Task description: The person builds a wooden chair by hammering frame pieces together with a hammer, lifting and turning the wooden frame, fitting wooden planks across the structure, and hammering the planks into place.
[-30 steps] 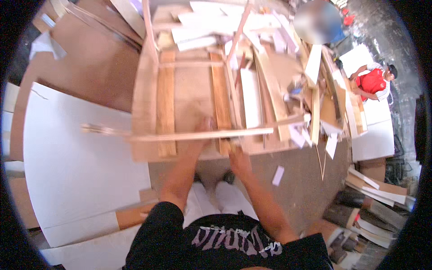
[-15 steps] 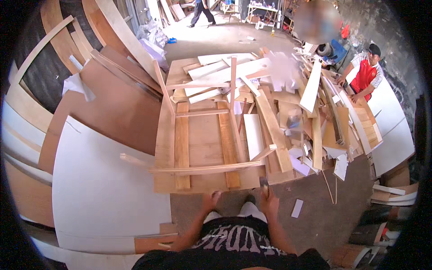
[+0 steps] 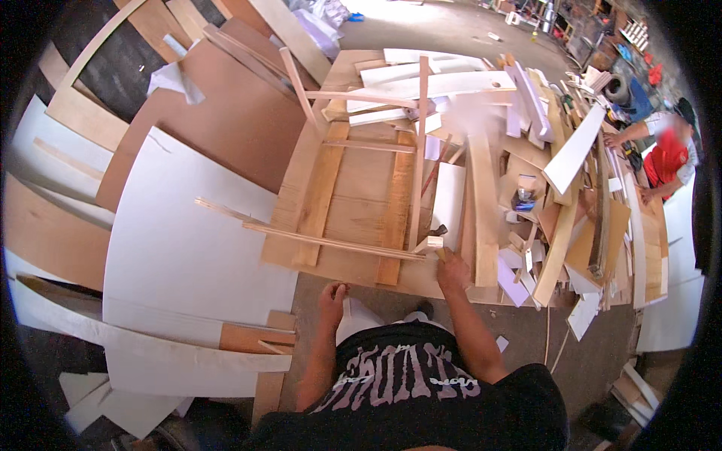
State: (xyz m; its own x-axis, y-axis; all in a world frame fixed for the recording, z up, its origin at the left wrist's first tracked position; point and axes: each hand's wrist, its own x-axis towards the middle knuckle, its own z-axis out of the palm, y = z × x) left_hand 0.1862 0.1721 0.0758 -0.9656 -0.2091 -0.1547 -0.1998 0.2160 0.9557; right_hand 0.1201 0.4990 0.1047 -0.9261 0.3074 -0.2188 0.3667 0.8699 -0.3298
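My right hand (image 3: 453, 272) is closed round the handle of a hammer (image 3: 441, 231). The hammer's dark head is at the near right corner of a pale wooden frame (image 3: 323, 242), close to the squared end of one bar; I cannot tell whether they touch. This frame, made of slim bars with some pieces standing up, rests on a plywood-topped table (image 3: 353, 197) over two yellowish boards (image 3: 394, 233). Just off the table's near edge, my left hand (image 3: 333, 295) is held with curled fingers. Whatever it may hold is too small to make out.
White and bare wood offcuts (image 3: 451, 84) are heaped across the table's far and right sides. A large white panel (image 3: 188, 240) and a brown board (image 3: 218, 113) lie at the left. A co-worker in a red vest (image 3: 665, 158) handles boards at the far right.
My right hand has lifted the hammer from below the table edge to the frame's near right corner. My left hand has come up a little. The whole view has shifted.
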